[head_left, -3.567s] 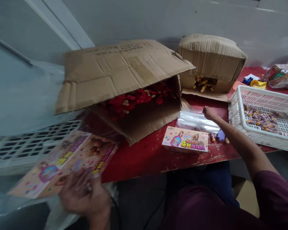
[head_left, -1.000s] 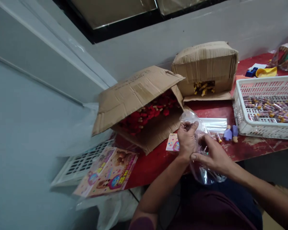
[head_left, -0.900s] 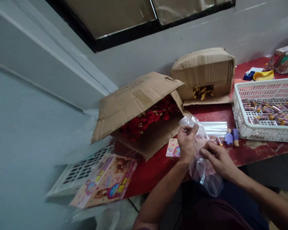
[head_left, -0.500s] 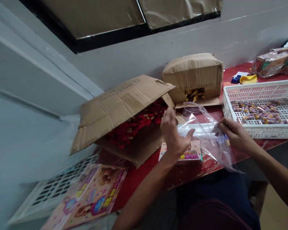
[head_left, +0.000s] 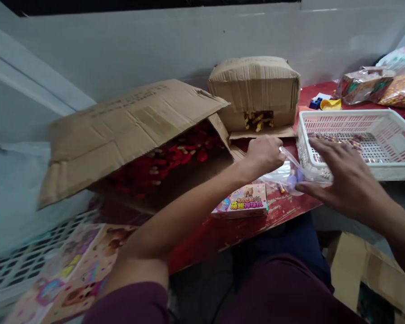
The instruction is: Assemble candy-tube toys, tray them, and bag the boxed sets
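From my head camera, my left hand (head_left: 266, 153) is closed in a fist around one end of a clear, crinkled plastic bag (head_left: 293, 161). The bag stretches from that fist down toward my right hand (head_left: 349, 180), whose fingers are spread, thumb apart, beside the bag's other end; I can't tell whether that thumb touches the film. The bag hangs over the red, scuffed tabletop (head_left: 202, 245), in front of some small purple pieces (head_left: 292, 181) partly seen through it.

Below my left forearm, near the table's front edge, lies a small peach cardboard box with purple and yellow lettering (head_left: 245, 204), its left end hidden by my arm. Just beyond my right fingers stands a white, slotted plastic basket (head_left: 374, 170) with small wrapped purple-and-yellow pieces lying in it.

On my left, a large brown cardboard carton (head_left: 131, 123) opens toward me, red pieces (head_left: 178, 156) heaped inside. Behind it, a smaller brown carton (head_left: 254, 85) shows yellow pieces (head_left: 258, 120) through a cut opening. At lower left, a large peach printed sheet (head_left: 84, 265) lies over a white grid (head_left: 6, 274), partly covered by my arm.
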The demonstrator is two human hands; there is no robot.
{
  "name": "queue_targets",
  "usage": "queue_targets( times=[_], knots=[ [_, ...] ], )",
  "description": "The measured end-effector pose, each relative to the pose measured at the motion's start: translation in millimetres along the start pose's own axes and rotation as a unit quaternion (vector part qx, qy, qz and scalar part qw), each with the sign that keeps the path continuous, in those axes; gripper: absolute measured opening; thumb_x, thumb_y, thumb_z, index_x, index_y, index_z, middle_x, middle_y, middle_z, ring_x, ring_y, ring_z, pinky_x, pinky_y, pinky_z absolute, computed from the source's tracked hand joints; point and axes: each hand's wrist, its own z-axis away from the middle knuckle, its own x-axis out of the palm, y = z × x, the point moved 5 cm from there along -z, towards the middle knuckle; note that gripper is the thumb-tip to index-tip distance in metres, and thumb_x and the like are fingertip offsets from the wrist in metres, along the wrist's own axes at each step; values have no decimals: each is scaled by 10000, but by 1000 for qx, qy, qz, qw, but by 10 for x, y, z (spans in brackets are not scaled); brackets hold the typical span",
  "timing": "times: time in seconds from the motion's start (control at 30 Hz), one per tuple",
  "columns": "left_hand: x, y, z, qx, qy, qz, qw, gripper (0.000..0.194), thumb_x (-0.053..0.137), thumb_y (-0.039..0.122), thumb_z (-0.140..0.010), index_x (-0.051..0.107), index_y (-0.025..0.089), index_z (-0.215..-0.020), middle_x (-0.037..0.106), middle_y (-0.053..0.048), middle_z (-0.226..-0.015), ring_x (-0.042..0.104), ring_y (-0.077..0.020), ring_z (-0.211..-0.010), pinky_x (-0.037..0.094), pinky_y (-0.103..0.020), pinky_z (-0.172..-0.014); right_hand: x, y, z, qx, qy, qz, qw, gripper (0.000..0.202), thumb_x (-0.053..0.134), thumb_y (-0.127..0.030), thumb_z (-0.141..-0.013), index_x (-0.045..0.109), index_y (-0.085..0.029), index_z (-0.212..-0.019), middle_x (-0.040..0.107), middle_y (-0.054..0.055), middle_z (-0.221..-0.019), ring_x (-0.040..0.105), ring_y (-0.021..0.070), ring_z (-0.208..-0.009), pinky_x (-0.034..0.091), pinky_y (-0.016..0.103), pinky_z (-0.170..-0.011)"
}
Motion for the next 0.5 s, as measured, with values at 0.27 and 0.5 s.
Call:
queue_targets(
  times=[0.27, 0.5],
  knots=[
    [-417, -84, 319, -26, -17, 48, 998, 134, 783, 109, -671, 692, 205, -691, 497, 9, -573, 534, -174, -630, 445, -315, -741, 512, 574, -185, 71, -25, -5, 997, 317, 556, -429, -967, 704, -189, -1111, 729, 149, -998, 675, 305, -888, 488, 425, -783],
    [-732, -177, 549, -39, -11, 122, 992, 125, 792, 156, -641, 743, 213, -741, 525, 14, -557, 458, -149, -575, 421, -290, -702, 814, 347, -403, -7, -76, 5, 997, 212, 547, -309, -956, 725, -197, -980, 737, 113, -911, 654, 248, -795, 438, 350, -705]
  ],
)
